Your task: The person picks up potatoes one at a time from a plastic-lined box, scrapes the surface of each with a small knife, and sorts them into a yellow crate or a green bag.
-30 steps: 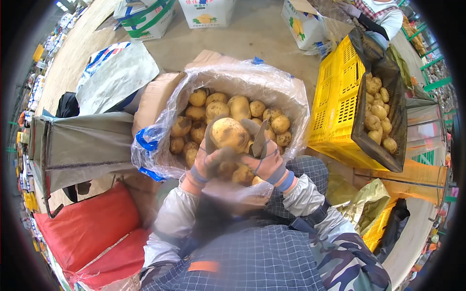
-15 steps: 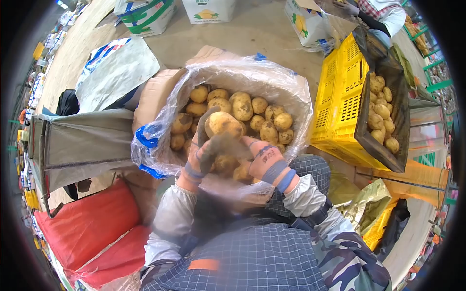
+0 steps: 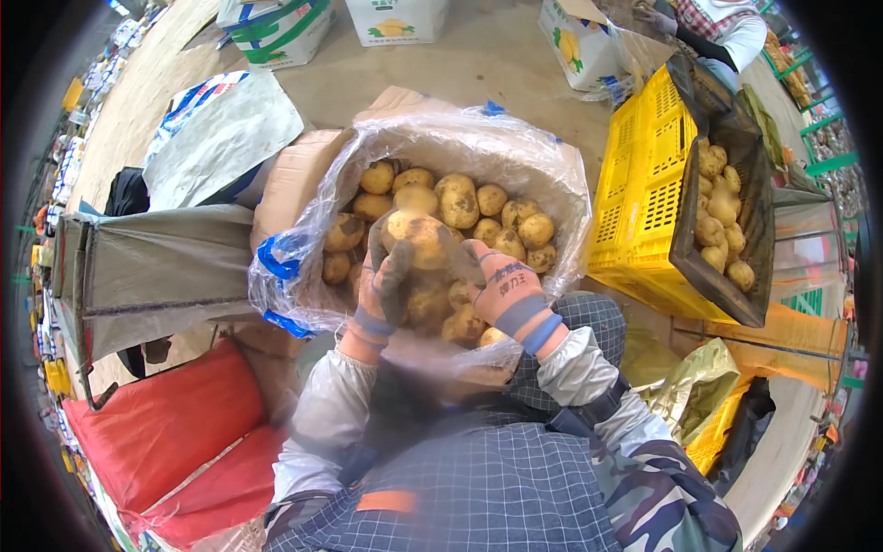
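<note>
Both of my hands wear orange gloves with dark grey palms and fingers. My left hand grips a large potato, yellow with brown soil marks, above the open box. At the potato's right side, my right hand has its fingers curled against it; a smear in the view blurs the contact. Beneath them, more potatoes lie in a cardboard box lined with clear plastic film. Several potatoes directly under my hands look blurred.
A yellow crate on the right adjoins a dark bin holding potatoes. Red sacks lie at the lower left. Printed cartons stand at the back. Another person's sleeve shows at the top right.
The held potato has turned and its soiled side shows more. My right hand has shifted slightly right, its fingers moving from under the potato to its side.
</note>
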The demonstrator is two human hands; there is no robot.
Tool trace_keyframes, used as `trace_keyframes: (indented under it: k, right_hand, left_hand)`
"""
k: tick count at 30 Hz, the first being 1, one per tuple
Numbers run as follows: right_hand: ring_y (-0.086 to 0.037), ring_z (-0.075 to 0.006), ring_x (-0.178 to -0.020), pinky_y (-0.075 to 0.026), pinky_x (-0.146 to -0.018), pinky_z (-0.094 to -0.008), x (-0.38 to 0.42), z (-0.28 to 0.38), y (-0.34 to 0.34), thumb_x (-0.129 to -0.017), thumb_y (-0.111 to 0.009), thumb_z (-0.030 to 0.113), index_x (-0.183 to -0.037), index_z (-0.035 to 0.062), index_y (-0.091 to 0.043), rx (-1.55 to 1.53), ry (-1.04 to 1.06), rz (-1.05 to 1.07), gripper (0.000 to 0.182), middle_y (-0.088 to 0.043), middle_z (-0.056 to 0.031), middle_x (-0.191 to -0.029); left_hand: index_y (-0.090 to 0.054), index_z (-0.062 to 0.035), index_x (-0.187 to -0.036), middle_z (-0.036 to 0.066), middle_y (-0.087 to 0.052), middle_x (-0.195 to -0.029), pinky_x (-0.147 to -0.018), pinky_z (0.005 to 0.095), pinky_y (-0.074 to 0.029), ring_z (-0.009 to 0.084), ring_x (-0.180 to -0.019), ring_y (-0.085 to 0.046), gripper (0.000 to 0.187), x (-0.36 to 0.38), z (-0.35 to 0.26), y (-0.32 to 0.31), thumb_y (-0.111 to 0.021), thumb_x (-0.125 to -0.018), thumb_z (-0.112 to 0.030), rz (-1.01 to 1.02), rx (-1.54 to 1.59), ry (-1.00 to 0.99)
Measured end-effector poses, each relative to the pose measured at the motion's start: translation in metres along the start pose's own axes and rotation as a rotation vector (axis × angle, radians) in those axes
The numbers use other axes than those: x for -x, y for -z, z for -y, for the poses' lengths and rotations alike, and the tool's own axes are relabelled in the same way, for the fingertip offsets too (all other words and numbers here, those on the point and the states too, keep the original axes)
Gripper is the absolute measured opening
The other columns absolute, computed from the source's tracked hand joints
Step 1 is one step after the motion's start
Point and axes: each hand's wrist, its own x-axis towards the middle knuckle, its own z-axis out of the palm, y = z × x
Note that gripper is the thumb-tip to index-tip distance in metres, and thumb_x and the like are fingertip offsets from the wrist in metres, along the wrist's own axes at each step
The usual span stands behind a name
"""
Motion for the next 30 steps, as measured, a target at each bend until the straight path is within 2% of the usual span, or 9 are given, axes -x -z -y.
trace_keyframes:
  k: [3,6,9,10,14,17,20,25,30]
  right_hand:
    - [-0.055,-0.0296,-0.128,-0.046,-0.103,-0.0393,-0.010,-0.006,-0.032,-0.093,-0.061,0.028,-0.150,0.0106,-0.040,0.175,0.077,-0.004,0.063,-0.052,-0.0159,-0.144]
    - [-0.056,-0.0311,-0.127,-0.046,-0.103,-0.0396,-0.012,-0.014,-0.045,-0.091,-0.063,0.025,-0.148,0.0106,-0.042,0.072,0.127,-0.101,0.063,-0.055,-0.0176,-0.140]
    - [-0.066,-0.0368,-0.104,-0.053,-0.090,-0.0426,-0.016,-0.021,-0.037,-0.086,-0.068,0.019,-0.139,0.0002,-0.049,-0.320,0.257,-0.515,0.060,-0.068,-0.0237,-0.110]
    - [-0.067,-0.0373,-0.102,-0.053,-0.090,-0.0421,-0.013,-0.022,-0.029,-0.085,-0.069,0.018,-0.137,-0.0036,-0.050,-0.421,0.174,-0.443,0.060,-0.068,-0.0243,-0.109]
    - [-0.066,-0.0381,-0.102,-0.053,-0.089,-0.0426,-0.013,-0.021,-0.040,-0.085,-0.070,0.020,-0.137,-0.0033,-0.051,-0.327,0.288,-0.446,0.061,-0.068,-0.0258,-0.108]
    - [-0.066,-0.0389,-0.103,-0.053,-0.089,-0.0436,-0.012,-0.022,-0.030,-0.086,-0.069,0.022,-0.138,-0.0014,-0.051,-0.212,0.240,-0.349,0.061,-0.068,-0.0254,-0.109]
    - [-0.065,-0.0393,-0.105,-0.052,-0.091,-0.0442,-0.016,-0.027,-0.028,-0.087,-0.067,0.024,-0.142,0.0019,-0.048,-0.089,0.202,-0.287,0.063,-0.068,-0.0236,-0.112]
    - [-0.063,-0.0391,-0.110,-0.050,-0.096,-0.0439,-0.015,-0.022,-0.030,-0.089,-0.065,0.025,-0.149,0.0068,-0.041,-0.029,0.196,-0.182,0.067,-0.066,-0.0220,-0.119]
    - [-0.061,-0.0312,-0.119,-0.046,-0.102,-0.0397,-0.016,-0.012,-0.035,-0.094,-0.058,0.028,-0.154,0.0091,-0.034,0.190,0.114,-0.053,0.067,-0.063,-0.0166,-0.129]
  left_hand:
    - [-0.044,-0.0056,-0.141,0.008,-0.063,-0.115,-0.075,0.0293,-0.052,0.0154,-0.091,-0.062,0.059,-0.001,0.006,0.006,-0.054,-0.100,-0.047,0.010,-0.013,0.041]
    - [-0.044,-0.0056,-0.141,0.007,-0.062,-0.119,-0.083,0.0308,-0.051,0.0165,-0.101,-0.060,0.057,0.001,0.007,0.008,-0.055,-0.100,-0.043,-0.003,0.066,0.065]
    - [-0.043,-0.0058,-0.144,0.008,-0.057,-0.127,-0.098,0.0315,-0.049,0.0179,-0.116,-0.057,0.053,-0.007,0.007,0.016,-0.057,-0.099,-0.032,0.030,0.216,0.064]
    - [-0.042,-0.0063,-0.144,0.008,-0.056,-0.128,-0.099,0.0316,-0.048,0.0180,-0.117,-0.056,0.055,-0.006,0.003,0.014,-0.058,-0.099,-0.033,0.046,0.198,0.046]
    - [-0.040,-0.0077,-0.146,0.008,-0.054,-0.132,-0.103,0.0338,-0.046,0.0194,-0.121,-0.054,0.067,-0.003,-0.004,0.002,-0.070,-0.089,-0.027,0.263,0.079,-0.090]
    - [-0.040,-0.0075,-0.146,0.010,-0.052,-0.134,-0.105,0.0355,-0.045,0.0210,-0.122,-0.054,0.076,0.001,-0.017,-0.006,-0.078,-0.080,-0.016,0.233,-0.098,0.011]
    - [-0.033,-0.0079,-0.152,0.009,-0.055,-0.132,-0.104,0.0349,-0.045,0.0180,-0.121,-0.054,0.085,-0.003,-0.002,0.004,-0.077,-0.079,-0.005,0.285,-0.463,-0.155]
    - [-0.042,-0.0063,-0.143,0.015,-0.053,-0.133,-0.103,0.0358,-0.046,0.0256,-0.122,-0.055,0.079,-0.001,-0.001,0.003,-0.081,-0.075,-0.014,0.236,-0.546,-0.067]
    - [-0.042,-0.0061,-0.143,0.015,-0.054,-0.132,-0.103,0.0363,-0.046,0.0260,-0.121,-0.055,0.081,0.000,0.002,0.005,-0.081,-0.073,-0.014,0.283,-0.702,-0.098]
